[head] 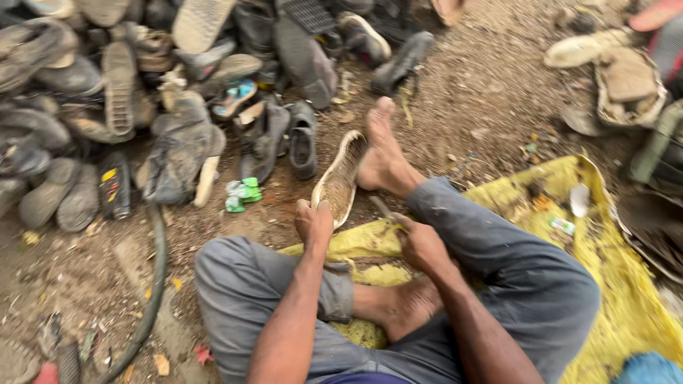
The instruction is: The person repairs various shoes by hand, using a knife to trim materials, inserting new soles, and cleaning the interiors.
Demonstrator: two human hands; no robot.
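Two hands work at centre frame: the left hand (314,222) is closed around the near end of a worn shoe sole (341,178), which stands on edge against a bare foot (380,153), while the right hand (420,244) is clenched on a thin tool (383,208) pointing toward that sole. Open dirt lies just left of the sole and toward the upper right, hemmed by a heap of old shoes (142,92) across the upper left and a yellow sheet (612,277) spreading to the lower right edge. Small green packets (242,194) lie on the dirt left of the sole, and another small green packet (562,225) sits on the sheet at right.
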